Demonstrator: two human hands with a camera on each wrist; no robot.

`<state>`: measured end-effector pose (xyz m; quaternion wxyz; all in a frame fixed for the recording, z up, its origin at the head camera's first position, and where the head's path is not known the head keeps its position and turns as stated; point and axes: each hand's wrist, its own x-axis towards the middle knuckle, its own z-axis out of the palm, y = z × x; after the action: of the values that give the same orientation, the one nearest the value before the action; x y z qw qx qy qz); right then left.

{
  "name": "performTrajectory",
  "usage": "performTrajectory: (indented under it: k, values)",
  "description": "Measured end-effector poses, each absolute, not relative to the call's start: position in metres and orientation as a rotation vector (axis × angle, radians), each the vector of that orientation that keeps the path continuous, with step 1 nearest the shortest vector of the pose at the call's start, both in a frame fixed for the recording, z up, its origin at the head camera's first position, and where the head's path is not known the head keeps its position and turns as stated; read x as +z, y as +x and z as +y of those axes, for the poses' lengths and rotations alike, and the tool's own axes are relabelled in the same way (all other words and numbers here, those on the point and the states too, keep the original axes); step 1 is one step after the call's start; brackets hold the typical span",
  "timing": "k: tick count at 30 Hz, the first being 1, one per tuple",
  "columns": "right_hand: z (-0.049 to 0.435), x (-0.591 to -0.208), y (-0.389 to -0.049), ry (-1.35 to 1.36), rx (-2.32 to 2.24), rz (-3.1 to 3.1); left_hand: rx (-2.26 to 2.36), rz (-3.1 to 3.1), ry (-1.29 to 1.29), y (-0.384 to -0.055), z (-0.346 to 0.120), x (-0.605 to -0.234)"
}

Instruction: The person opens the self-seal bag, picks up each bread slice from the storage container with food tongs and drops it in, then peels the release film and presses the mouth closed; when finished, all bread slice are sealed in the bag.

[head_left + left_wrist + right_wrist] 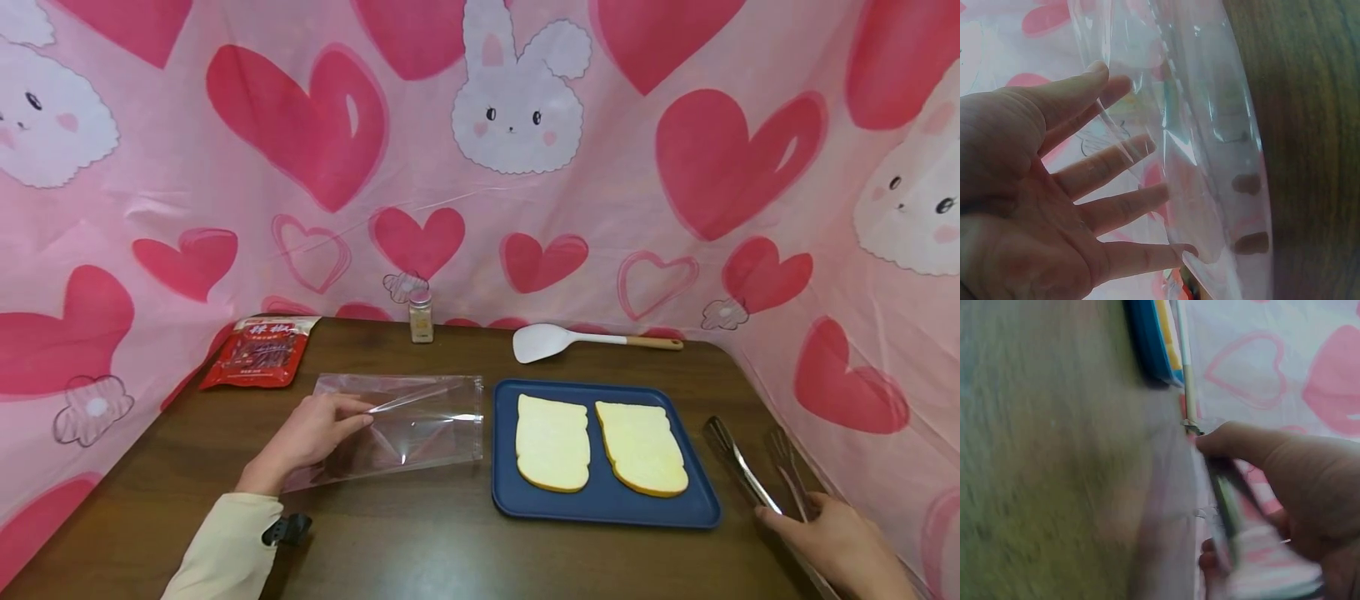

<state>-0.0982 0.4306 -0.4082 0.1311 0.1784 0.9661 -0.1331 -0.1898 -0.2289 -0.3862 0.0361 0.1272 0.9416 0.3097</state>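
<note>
A clear plastic bag [442, 433] lies left of the tray. My left hand [318, 429] is at its left end and pinches the film between thumb and index finger. In the left wrist view the other fingers [1122, 209] are spread, their tips against the clear film. At the right edge of the table my right hand [847, 537] grips metal tongs [750, 479], whose two arms stand apart and point away from me. Two bread slices [552, 442] lie side by side on a blue tray [607, 512], to the left of the tongs.
A white spatula [543, 342] with a wooden handle lies behind the tray. At the back stands a small seasoning jar [422, 321] with a pink lid. A red food packet [258, 354] lies back left. Pink heart-patterned cloth [510, 217] surrounds the table.
</note>
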Motion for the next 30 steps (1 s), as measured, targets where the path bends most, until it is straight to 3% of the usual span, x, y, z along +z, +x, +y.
performTrajectory:
  k: [7,16,30]
  values:
    - [0.399,-0.394,-0.094,0.709,-0.414,2.872,0.928,2.9,0.378,-0.189,-0.228,-0.385]
    - [0.328,-0.368,-0.09,0.385,-0.445,2.916,0.938,2.893,0.353,-0.191,-0.228,-0.384]
    - [0.23,-0.367,-0.074,0.157,-0.444,2.773,0.914,2.895,0.353,-0.191,-0.228,-0.383]
